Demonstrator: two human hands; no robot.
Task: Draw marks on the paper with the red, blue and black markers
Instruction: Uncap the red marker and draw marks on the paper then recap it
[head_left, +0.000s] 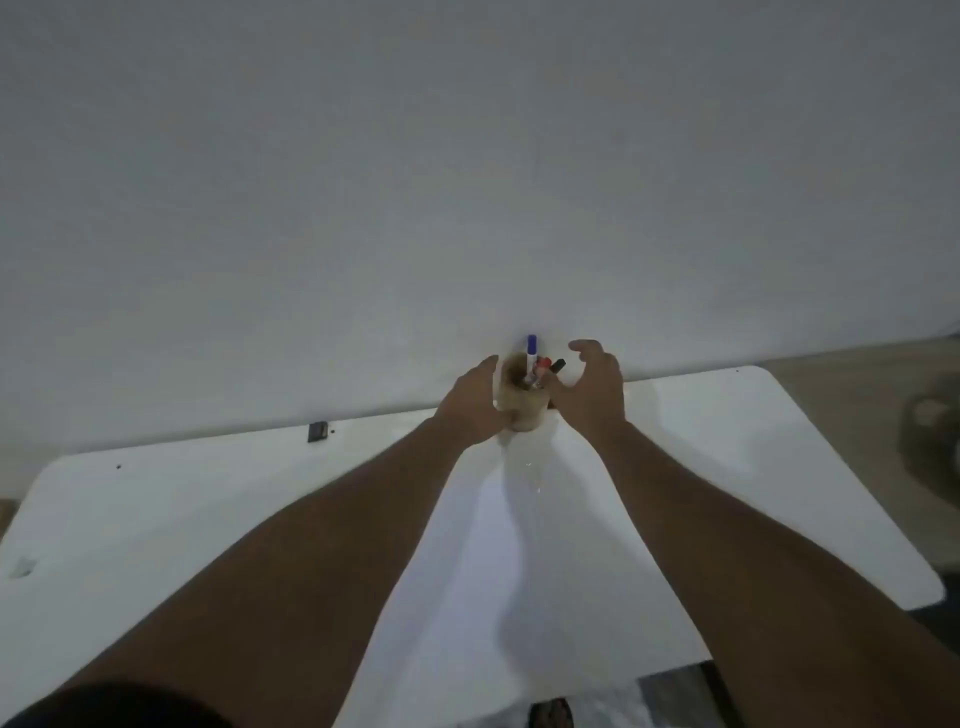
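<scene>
Standing upright in the tan cylindrical holder (521, 410), gripped by left hand (474, 410), markers sit just left of open right hand (592, 387).

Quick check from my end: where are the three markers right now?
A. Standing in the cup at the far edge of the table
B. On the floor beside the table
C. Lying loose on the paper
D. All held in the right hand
A: the blue marker, red marker and black marker stick up out of the cup, which the left hand is against while the right hand hovers open beside it.
</scene>
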